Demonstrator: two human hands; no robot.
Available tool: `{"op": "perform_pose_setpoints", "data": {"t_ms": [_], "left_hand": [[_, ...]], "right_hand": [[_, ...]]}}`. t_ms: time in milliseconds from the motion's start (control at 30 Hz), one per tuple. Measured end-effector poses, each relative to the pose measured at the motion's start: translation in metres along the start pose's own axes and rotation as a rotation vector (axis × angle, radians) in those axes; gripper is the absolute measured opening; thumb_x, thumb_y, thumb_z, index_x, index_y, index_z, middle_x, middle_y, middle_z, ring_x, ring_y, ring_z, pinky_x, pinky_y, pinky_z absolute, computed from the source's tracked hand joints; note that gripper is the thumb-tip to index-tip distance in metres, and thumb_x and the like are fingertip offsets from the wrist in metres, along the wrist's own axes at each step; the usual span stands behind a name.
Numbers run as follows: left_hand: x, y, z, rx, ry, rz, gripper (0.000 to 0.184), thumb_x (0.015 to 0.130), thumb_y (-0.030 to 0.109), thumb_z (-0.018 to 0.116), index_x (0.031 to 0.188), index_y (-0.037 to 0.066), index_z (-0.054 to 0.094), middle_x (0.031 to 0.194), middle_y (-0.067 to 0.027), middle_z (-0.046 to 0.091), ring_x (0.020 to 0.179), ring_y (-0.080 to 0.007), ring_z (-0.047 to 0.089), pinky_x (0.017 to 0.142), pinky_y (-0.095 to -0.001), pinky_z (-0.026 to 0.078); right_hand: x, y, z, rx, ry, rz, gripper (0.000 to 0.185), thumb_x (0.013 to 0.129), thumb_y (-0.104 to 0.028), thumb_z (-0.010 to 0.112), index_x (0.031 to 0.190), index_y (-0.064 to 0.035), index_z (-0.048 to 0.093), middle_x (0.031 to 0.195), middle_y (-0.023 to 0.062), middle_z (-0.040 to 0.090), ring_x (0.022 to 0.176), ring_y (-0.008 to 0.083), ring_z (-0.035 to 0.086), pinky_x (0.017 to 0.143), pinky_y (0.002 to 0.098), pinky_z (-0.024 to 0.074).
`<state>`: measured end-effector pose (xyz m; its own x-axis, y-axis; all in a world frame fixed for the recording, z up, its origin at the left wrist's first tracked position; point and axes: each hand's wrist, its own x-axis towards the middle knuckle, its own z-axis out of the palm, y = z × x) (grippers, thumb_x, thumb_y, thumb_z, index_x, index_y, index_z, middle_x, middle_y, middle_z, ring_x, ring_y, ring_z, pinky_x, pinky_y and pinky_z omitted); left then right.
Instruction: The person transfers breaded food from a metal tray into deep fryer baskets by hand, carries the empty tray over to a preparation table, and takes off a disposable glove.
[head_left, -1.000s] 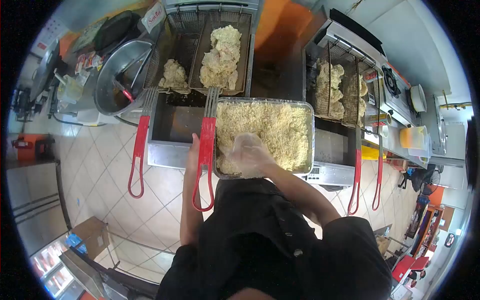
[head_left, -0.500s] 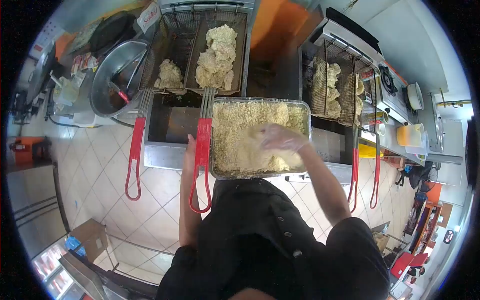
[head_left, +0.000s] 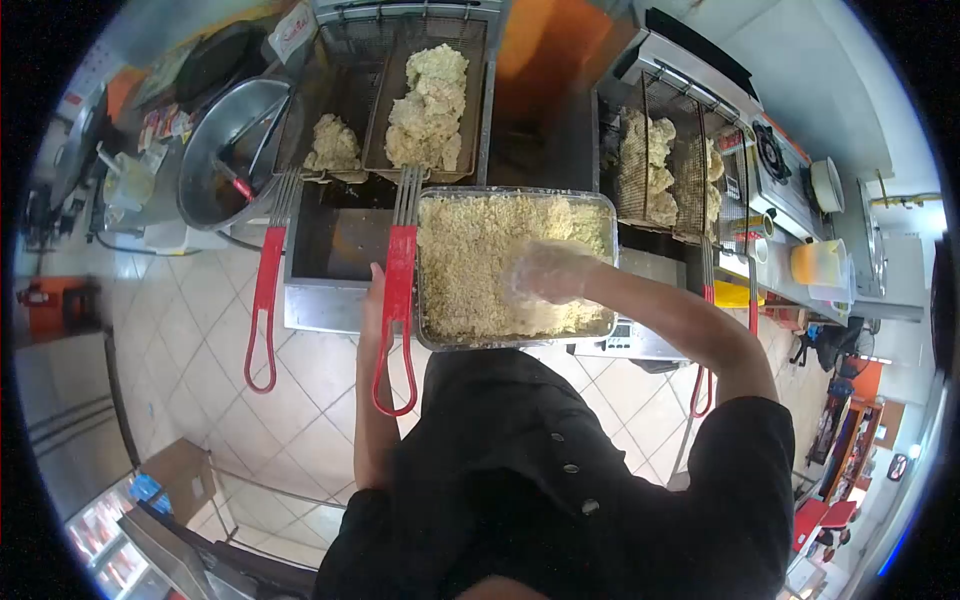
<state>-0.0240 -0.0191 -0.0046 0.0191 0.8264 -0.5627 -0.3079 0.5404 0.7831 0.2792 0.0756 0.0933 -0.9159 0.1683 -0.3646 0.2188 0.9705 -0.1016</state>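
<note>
Dark garment [head_left: 570, 500] closest to camera, both arms reaching forward from it. Right hand [head_left: 552, 272], in a clear glove, is down in the pale crumbs [head_left: 465, 255], right of the tray's middle; fingers blurred and partly buried, cannot tell if spread, pressed together or pinching anything. Left hand [head_left: 376, 288] is by the tray's left side, mostly behind a red basket handle [head_left: 400, 270]; finger state and contact with the tray cannot be told. Metal tray [head_left: 613, 250] sits in front of the body, crumbs spread across it. Second red handle [head_left: 266, 280] farther left. Beyond the tray, left side: wire basket with a heap of coated pieces [head_left: 430, 115], next one over with a smaller coated lump [head_left: 333, 147]. Right side: baskets holding more coated pieces [head_left: 660, 165]. Metal bowl [head_left: 200, 165] far left, utensils inside. Farther right: burner [head_left: 770, 150], white pot [head_left: 829, 185].
</note>
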Motion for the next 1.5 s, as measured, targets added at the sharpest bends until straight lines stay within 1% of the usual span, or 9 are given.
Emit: {"op": "perform_pose_setpoints", "data": {"t_ms": [200, 333, 500, 733, 1100, 1167, 1267, 1333, 1500], "left_hand": [[-0.01, 0.009, 0.011, -0.028, 0.011, 0.059, 0.077, 0.09, 0.068, 0.032, 0.129, 0.006, 0.052, 0.108, -0.0051, 0.06, 0.09, -0.0139, 0.056, 0.081, -0.0298, 0.045], [-0.013, 0.012, 0.015, 0.001, 0.039, 0.088, 0.074, 0.091, 0.066, 0.032, 0.127, 0.006, 0.054, 0.099, -0.002, 0.06, 0.084, -0.012, 0.054, 0.077, -0.0292, 0.045], [-0.004, 0.011, 0.013, -0.027, 0.038, 0.038, 0.073, 0.096, 0.061, 0.021, 0.117, 0.004, 0.061, 0.097, -0.0024, 0.065, 0.089, -0.0107, 0.057, 0.081, -0.029, 0.045], [-0.034, 0.044, 0.033, -0.05, 0.015, 0.089, 0.074, 0.095, 0.061, 0.022, 0.121, 0.001, 0.057, 0.105, -0.0058, 0.063, 0.096, -0.0133, 0.058, 0.081, -0.0292, 0.047], [-0.004, 0.009, 0.013, -0.155, -0.032, 0.026, 0.078, 0.093, 0.065, 0.027, 0.122, -0.001, 0.055, 0.103, -0.0077, 0.062, 0.088, -0.015, 0.058, 0.079, -0.0299, 0.046], [0.002, 0.0, 0.01, -0.191, -0.036, 0.059, 0.078, 0.092, 0.065, 0.027, 0.123, -0.001, 0.054, 0.103, -0.0078, 0.062, 0.088, -0.015, 0.058, 0.078, -0.0301, 0.046], [0.0, -0.008, 0.008, -0.197, -0.04, 0.071, 0.078, 0.093, 0.065, 0.027, 0.123, -0.001, 0.054, 0.103, -0.008, 0.062, 0.089, -0.0149, 0.057, 0.078, -0.0303, 0.045], [-0.001, -0.006, 0.011, -0.164, -0.048, 0.075, 0.077, 0.093, 0.064, 0.026, 0.123, -0.001, 0.054, 0.103, -0.0081, 0.062, 0.089, -0.0149, 0.057, 0.078, -0.0305, 0.045], [-0.019, 0.027, 0.02, 0.002, -0.013, 0.087, 0.077, 0.094, 0.063, 0.024, 0.124, -0.001, 0.054, 0.105, -0.0086, 0.062, 0.092, -0.016, 0.057, 0.082, -0.0317, 0.045]], "right_hand": [[0.007, 0.007, 0.029, -0.162, -0.086, 0.027, 0.02, 0.084, -0.015, 0.061, 0.065, -0.0094, 0.055, 0.071, 0.0074, 0.053, 0.062, 0.0174, 0.055, 0.063, 0.0309, 0.0529], [-0.013, 0.016, 0.04, 0.249, 0.147, -0.086, 0.009, 0.084, -0.011, 0.057, 0.093, -0.0102, 0.056, 0.094, 0.0075, 0.062, 0.092, 0.021, 0.059, 0.09, 0.04, 0.0448], [-0.028, 0.009, -0.062, 0.004, -0.586, 0.052, 0.013, 0.082, -0.01, 0.06, 0.095, -0.0101, 0.061, 0.093, 0.0108, 0.065, 0.094, 0.0239, 0.061, 0.092, 0.0391, 0.0473], [-0.057, 0.045, -0.078, 0.685, -0.49, 0.516, 0.033, 0.082, -0.017, 0.065, 0.114, -0.0119, 0.061, 0.101, 0.0119, 0.064, 0.094, 0.0237, 0.061, 0.097, 0.038, 0.0455], [-0.017, 0.058, -0.045, 0.251, -0.365, 0.502, 0.031, 0.084, -0.021, 0.061, 0.112, -0.0095, 0.058, 0.106, 0.0071, 0.061, 0.096, 0.0174, 0.059, 0.088, 0.0307, 0.0509], [-0.018, 0.044, -0.058, 0.348, -0.296, 0.651, 0.022, 0.092, -0.022, 0.053, 0.102, -0.0036, 0.061, 0.095, 0.0077, 0.063, 0.086, 0.0182, 0.059, 0.088, 0.0308, 0.0492], [-0.056, 0.032, -0.002, 1.344, 0.652, 0.482, 0.024, 0.092, -0.023, 0.053, 0.099, -0.001, 0.06, 0.099, 0.01, 0.063, 0.093, 0.0184, 0.059, 0.089, 0.0318, 0.0484], [-0.021, -0.001, -0.105, 0.085, -0.481, 0.854, 0.032, 0.091, -0.027, 0.055, 0.112, -0.0029, 0.061, 0.114, 0.014, 0.061, 0.111, 0.0226, 0.055, 0.096, 0.0371, 0.0456], [-0.037, -0.015, -0.075, 0.547, -0.041, 0.705, 0.051, 0.09, -0.046, 0.052, 0.119, -0.0047, 0.058, 0.115, 0.0182, 0.058, 0.112, 0.0275, 0.054, 0.1, 0.0415, 0.0424]]}}
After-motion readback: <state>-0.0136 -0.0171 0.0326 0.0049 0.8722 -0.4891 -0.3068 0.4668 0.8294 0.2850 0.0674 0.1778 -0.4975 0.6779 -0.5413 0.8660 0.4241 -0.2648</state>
